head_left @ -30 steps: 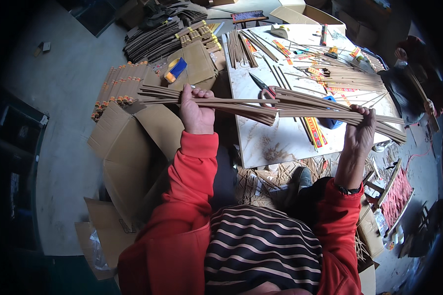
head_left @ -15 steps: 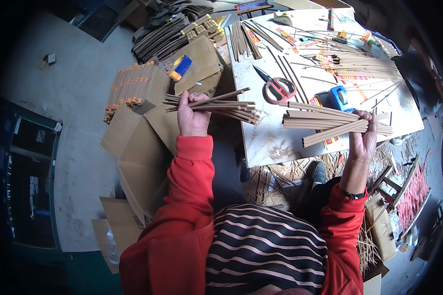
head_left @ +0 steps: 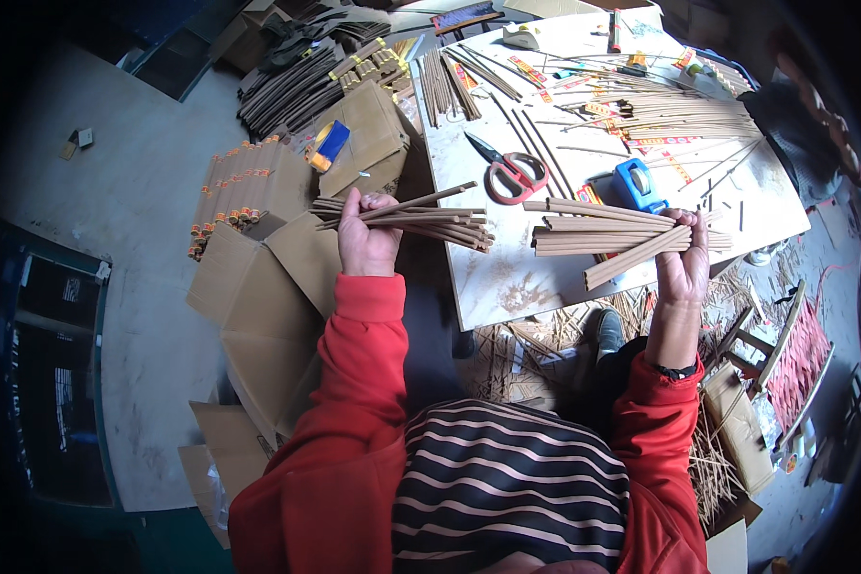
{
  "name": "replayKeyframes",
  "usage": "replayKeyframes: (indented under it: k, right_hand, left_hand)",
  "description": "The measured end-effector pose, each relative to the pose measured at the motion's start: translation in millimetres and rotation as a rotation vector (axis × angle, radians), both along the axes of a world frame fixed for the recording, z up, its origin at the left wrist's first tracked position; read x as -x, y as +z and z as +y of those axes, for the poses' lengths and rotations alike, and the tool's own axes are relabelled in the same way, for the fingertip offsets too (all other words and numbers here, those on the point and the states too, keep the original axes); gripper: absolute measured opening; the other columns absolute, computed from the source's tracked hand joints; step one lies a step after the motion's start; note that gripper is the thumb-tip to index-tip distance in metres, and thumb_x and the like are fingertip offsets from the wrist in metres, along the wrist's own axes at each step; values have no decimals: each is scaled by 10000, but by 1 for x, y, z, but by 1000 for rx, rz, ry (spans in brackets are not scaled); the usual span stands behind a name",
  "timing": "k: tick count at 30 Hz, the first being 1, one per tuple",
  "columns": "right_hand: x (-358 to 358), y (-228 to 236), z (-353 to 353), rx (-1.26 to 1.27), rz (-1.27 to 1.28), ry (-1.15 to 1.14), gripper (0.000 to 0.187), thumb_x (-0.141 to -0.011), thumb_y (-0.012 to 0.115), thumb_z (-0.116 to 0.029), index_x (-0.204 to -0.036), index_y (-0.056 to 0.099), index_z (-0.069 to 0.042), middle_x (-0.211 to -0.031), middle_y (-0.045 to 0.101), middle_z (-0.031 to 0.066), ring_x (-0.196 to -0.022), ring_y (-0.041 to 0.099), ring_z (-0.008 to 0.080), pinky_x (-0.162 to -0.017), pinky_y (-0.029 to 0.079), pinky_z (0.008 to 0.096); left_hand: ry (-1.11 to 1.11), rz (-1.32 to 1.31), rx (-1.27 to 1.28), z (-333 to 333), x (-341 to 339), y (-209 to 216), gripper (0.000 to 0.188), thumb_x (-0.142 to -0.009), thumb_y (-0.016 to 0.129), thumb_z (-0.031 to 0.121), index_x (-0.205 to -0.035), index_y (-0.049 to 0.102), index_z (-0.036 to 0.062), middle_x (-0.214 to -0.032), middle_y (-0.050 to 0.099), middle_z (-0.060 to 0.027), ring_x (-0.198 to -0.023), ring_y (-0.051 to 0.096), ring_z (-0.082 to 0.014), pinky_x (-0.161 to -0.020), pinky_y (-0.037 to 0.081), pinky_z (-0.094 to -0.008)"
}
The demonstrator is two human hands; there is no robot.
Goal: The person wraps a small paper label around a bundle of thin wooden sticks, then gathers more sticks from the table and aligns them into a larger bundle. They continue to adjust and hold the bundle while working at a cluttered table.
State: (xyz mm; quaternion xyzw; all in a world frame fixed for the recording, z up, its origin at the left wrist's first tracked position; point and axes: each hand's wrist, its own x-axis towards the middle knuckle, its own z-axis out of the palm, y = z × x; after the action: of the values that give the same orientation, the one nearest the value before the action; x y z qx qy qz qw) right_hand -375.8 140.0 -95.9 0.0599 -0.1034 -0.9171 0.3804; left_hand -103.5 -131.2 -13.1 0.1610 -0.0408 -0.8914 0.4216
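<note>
Brown stick bundles look light, stiff, brittle: I see my left hand clenched around one end, right hand gripping the other bundle.

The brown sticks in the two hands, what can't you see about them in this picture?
Head view, the only one:
- Left bundle of thin brown sticks: the left hand wraps its middle, so the fingers' grip is hidden.
- Right bundle of thin brown sticks: its far ends vanish behind the right hand.
- The number of sticks: too thin and overlapped to count.
- Small items at the far edge of the white table: too small and bent by the fisheye.
</note>
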Motion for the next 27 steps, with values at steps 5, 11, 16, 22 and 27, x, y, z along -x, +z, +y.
replayKeyframes:
  k: [5, 11, 16, 22, 27]
  right_hand:
    - [-3, 1, -2, -1, -77, 4, 181, -900, 470, -120, -754, 455, -15, -692, 454, 67, -704, 436, 199, -741, 426, 337]
    - [0, -3, -2, -13, -113, 47, 173, -886, 494, -112, -752, 470, -5, -695, 473, 76, -716, 456, 204, -745, 435, 335]
    - [-1, -3, -3, -55, -73, 31, 185, -893, 483, -121, -753, 469, -1, -694, 471, 78, -723, 463, 211, -762, 439, 344]
    - [0, -4, -2, -51, -104, 45, 171, -892, 482, -107, -759, 470, 1, -687, 473, 78, -710, 457, 204, -756, 444, 341]
    - [2, -7, -2, -54, -74, 54, 194, -897, 479, -119, -735, 470, -12, -680, 478, 71, -699, 470, 200, -763, 446, 339]
  left_hand:
    - [35, -35, -46, 2, 5, -1, 344, -917, 450, 215, -616, 386, 60, -560, 405, -39, -533, 417, -164, -548, 423, -281]
    - [-32, -27, -49, 3, 8, -8, 336, -912, 460, 226, -629, 401, 54, -567, 423, -39, -536, 439, -163, -548, 442, -279]
    - [-47, -14, -74, 1, 11, -10, 330, -911, 461, 227, -635, 406, 55, -568, 426, -39, -533, 449, -163, -538, 448, -278]
    - [-53, 0, -60, 2, 11, -13, 335, -921, 445, 230, -638, 402, 56, -564, 414, -44, -529, 443, -165, -533, 438, -280]
    - [-113, 42, -75, 3, 11, -12, 342, -918, 448, 237, -635, 397, 54, -552, 414, -42, -514, 435, -161, -527, 431, -276]
